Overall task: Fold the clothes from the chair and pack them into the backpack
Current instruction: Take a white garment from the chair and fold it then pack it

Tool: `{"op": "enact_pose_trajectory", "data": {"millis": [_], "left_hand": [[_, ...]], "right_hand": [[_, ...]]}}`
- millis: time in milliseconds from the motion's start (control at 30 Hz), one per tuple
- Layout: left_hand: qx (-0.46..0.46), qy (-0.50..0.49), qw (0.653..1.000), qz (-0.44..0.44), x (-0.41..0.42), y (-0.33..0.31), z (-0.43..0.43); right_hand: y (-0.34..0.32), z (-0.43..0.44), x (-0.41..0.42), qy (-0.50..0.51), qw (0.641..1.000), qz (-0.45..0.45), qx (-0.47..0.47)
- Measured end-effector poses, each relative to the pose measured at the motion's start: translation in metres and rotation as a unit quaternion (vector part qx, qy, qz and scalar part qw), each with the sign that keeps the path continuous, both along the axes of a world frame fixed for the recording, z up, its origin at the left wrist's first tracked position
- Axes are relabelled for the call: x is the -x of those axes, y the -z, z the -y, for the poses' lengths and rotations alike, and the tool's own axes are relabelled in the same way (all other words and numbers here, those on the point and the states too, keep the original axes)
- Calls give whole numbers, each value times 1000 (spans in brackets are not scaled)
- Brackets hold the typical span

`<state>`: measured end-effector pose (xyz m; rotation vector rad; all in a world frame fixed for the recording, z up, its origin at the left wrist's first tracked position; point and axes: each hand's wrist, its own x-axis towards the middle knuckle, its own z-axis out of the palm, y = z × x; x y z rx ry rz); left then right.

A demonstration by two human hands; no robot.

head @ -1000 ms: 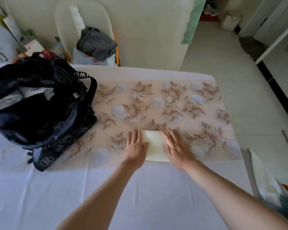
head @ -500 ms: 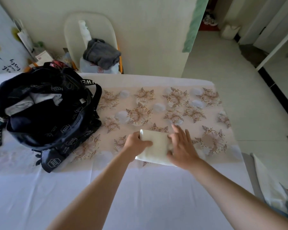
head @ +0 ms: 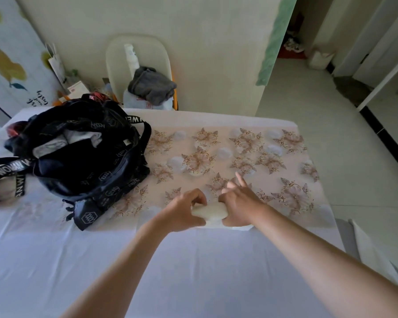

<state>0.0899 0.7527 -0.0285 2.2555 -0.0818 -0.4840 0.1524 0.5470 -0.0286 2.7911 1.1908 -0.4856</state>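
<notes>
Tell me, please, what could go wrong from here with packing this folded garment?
The folded cream garment, gripped only at its ends by the left hand and right hand, may unfold when lifted. The black backpack already looks stuffed at its mouth, so pushing it in could crumple it.

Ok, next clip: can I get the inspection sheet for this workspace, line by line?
Surface: table under a white sheet, floral cloth across its far half.
Job's things: black backpack open on the table's left, clothes showing inside; folded cream garment between the hands; grey garment on the chair, over a pale blue garment.
Clutter: paper bag and cards left of the chair.
Hands: left hand and right hand each grip an end of the cream garment.
Cables: nothing seen.
Surroundings: plain wall, tiled floor, doorway at right.
</notes>
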Motion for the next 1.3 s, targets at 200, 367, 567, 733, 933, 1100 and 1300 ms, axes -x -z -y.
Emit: {"op": "enact_pose_trajectory", "data": {"millis": [200,367,567,733,933,1100,1300], "left_hand": [[-116,-28,993,-21,-1,11,15],[-135,37,990,-19,29,65,48],[-200,87,970,108,70,81,50],[-311,158,933,90,91,89,58],[-311,108,941,85,94,73,63],[-255,39,964,58,78,30,29],[-235,-49,965,105,62,-34,-57]], "right_hand": [[38,-3,48,-82,986,142,-17],[52,19,71,-37,994,86,-57],[60,38,82,-9,999,49,0],[72,38,88,-17,996,74,47],[62,30,96,-10,996,49,69],[24,-1,78,-11,1000,-9,-8],[-32,-78,39,-41,991,18,-128]]}}
